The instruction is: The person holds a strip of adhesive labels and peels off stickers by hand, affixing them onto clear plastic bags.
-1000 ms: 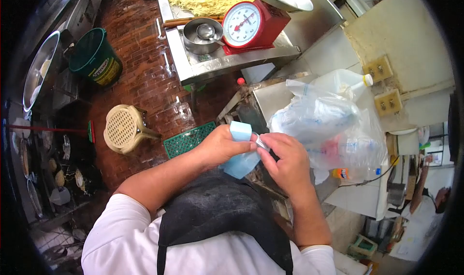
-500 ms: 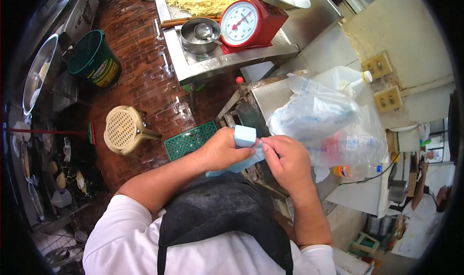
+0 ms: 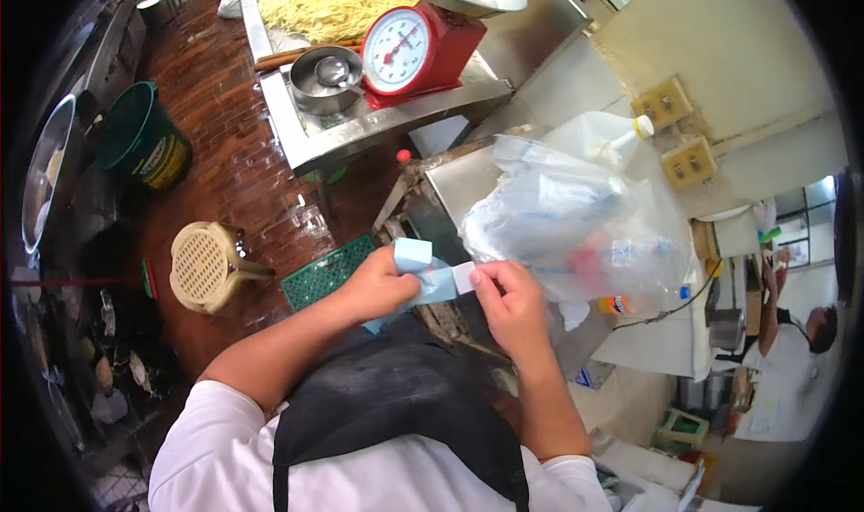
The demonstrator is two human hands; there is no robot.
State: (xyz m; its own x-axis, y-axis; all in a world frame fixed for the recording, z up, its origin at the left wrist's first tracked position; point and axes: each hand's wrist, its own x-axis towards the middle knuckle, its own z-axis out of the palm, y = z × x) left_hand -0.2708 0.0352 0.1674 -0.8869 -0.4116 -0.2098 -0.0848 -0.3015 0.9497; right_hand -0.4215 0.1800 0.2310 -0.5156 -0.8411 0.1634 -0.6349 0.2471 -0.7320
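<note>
Over a brick floor (image 3: 205, 67), a blue strip (image 3: 438, 288) is gripped by the left hand (image 3: 380, 287), its white end (image 3: 463, 277) pinched by the right hand (image 3: 513, 303); straightening seems underway, steady tension called for.

Red dial scale (image 3: 450, 58) and yellow noodles (image 3: 333, 4) on a metal surface (image 3: 360, 134)
A steel bowl (image 3: 317, 103) holding a ladle (image 3: 331, 69) sits beside the scale; a beige stool (image 3: 202, 264) and green bucket (image 3: 126, 125) stand on the brick floor (image 3: 207, 188); clear plastic bags (image 3: 549, 202) lie near a jug (image 3: 589, 137).
</note>
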